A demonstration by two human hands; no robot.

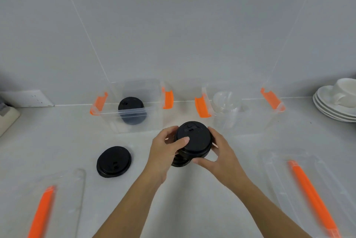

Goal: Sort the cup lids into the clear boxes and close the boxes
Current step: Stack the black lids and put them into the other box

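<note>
A stack of black cup lids (193,141) is held above the counter between my left hand (165,151) and my right hand (219,153); my left thumb rests on its top. One black lid (114,161) lies flat on the counter to the left. The left clear box (133,122) with orange latches stands open with black lids (131,110) inside. The right clear box (248,122) stands open with a stack of clear lids (226,108) inside.
Two clear box covers with orange strips lie near the front: one at the left (57,199), one at the right (308,189). White saucers and a cup (337,100) sit at the far right. A wall socket (28,98) and tiled wall stand behind.
</note>
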